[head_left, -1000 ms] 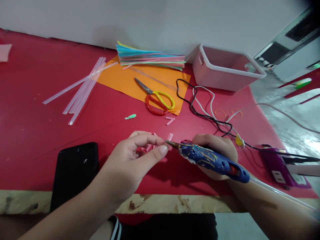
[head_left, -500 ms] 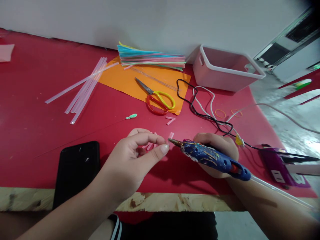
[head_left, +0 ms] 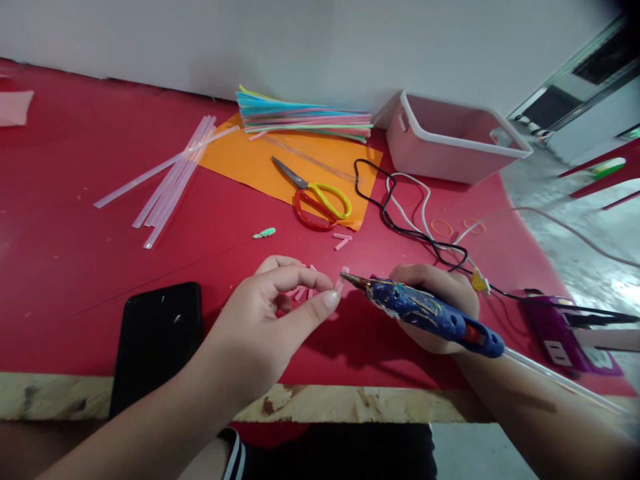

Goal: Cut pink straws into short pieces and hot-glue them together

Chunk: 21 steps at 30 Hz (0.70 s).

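My left hand (head_left: 280,313) pinches a short pink straw piece (head_left: 342,280) between thumb and forefinger. In my right hand (head_left: 440,300) is a blue glue gun (head_left: 420,308), smeared with dried glue, a clear glue stick (head_left: 555,377) poking out of its back. The nozzle points left, at or very close to the upper end of the straw piece; I cannot tell if they touch. Behind my left fingers lie several more cut pink pieces (head_left: 300,292), partly hidden. Two others (head_left: 342,241) rest near the scissors (head_left: 315,193).
Long pink glue-stick-like straws (head_left: 173,180), a bundle of coloured pipe cleaners (head_left: 305,117) and orange paper (head_left: 235,160) lie farther back. A pink bin (head_left: 450,153), black cable (head_left: 415,233) and purple power strip (head_left: 560,333) are right. A phone (head_left: 157,340) and green-tipped wire (head_left: 265,233) are left.
The glue gun's nozzle has moved slightly up and right, from beside the lower part of the straw piece to its upper end. My left hand keeps its pinch.
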Each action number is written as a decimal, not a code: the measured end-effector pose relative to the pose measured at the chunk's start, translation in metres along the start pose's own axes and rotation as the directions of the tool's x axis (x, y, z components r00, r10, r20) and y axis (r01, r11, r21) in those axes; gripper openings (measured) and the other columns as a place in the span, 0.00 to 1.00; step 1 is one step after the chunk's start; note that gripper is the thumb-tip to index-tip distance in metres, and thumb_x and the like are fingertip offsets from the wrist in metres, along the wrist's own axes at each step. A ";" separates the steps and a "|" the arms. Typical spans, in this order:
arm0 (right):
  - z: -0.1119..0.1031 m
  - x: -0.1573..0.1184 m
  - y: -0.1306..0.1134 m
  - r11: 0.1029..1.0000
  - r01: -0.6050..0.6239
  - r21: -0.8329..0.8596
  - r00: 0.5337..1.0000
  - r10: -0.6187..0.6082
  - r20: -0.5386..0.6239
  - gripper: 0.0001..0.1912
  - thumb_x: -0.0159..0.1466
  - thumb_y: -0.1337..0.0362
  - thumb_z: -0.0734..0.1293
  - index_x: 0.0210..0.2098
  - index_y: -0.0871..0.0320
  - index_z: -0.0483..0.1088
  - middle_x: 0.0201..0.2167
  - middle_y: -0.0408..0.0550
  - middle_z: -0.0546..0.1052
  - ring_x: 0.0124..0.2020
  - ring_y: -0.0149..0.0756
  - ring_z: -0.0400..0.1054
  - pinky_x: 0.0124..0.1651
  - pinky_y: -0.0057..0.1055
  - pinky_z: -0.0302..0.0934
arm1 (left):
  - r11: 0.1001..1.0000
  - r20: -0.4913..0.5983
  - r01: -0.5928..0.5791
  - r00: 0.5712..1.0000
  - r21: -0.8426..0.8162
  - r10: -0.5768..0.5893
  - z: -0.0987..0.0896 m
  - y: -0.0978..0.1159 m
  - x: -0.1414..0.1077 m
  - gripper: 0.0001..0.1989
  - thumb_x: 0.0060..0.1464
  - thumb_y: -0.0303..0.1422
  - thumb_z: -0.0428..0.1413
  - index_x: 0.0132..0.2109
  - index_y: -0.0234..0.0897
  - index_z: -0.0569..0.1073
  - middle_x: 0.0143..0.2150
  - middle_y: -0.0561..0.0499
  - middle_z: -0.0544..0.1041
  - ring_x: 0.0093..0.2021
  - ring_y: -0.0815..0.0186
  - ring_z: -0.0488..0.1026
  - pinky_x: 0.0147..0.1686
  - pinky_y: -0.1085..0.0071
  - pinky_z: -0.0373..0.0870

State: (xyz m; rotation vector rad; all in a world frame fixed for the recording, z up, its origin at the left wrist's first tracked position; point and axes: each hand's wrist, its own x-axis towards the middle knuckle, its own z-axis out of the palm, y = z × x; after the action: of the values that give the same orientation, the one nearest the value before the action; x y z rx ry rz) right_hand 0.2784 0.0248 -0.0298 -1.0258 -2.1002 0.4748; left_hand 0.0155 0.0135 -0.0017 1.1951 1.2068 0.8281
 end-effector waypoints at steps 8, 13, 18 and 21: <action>-0.001 -0.004 0.004 0.998 -0.033 0.046 0.999 0.033 -0.004 0.13 0.55 0.69 0.70 0.39 0.53 0.71 0.28 0.41 0.78 0.22 0.30 0.71 0.24 0.26 0.62 | 1.000 0.007 0.008 1.000 0.012 -0.009 0.000 0.003 -0.001 0.06 0.58 0.41 0.63 0.37 0.46 0.81 0.43 0.53 0.72 0.48 0.62 0.72 0.52 0.62 0.66; -0.002 0.002 0.000 1.000 0.022 -0.008 0.999 -0.022 -0.033 0.11 0.55 0.70 0.69 0.38 0.53 0.70 0.26 0.40 0.78 0.18 0.28 0.68 0.21 0.24 0.60 | 1.000 0.007 0.017 1.000 0.014 -0.017 0.001 0.002 -0.003 0.06 0.57 0.42 0.64 0.37 0.47 0.81 0.42 0.54 0.72 0.46 0.63 0.70 0.50 0.62 0.65; -0.002 0.006 -0.004 0.996 0.015 -0.088 0.996 -0.023 -0.090 0.09 0.55 0.69 0.68 0.36 0.53 0.70 0.23 0.38 0.77 0.18 0.28 0.69 0.20 0.24 0.60 | 1.000 0.010 0.019 1.000 -0.015 -0.019 0.001 0.001 -0.003 0.06 0.57 0.42 0.64 0.37 0.47 0.81 0.41 0.54 0.71 0.45 0.64 0.70 0.49 0.63 0.65; -0.002 0.004 -0.004 0.996 0.025 -0.090 0.988 -0.038 -0.150 0.08 0.56 0.69 0.68 0.36 0.53 0.71 0.23 0.38 0.77 0.17 0.27 0.67 0.20 0.24 0.59 | 1.000 0.006 0.025 1.000 0.001 -0.025 0.001 0.002 -0.002 0.06 0.56 0.41 0.64 0.36 0.47 0.81 0.41 0.54 0.70 0.44 0.64 0.70 0.50 0.62 0.65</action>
State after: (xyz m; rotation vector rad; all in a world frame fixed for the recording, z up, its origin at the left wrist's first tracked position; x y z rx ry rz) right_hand 0.2765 0.0261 -0.0242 -1.0436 -2.0134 0.2809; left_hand 0.0167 0.0121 0.0005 1.1801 1.2149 0.8051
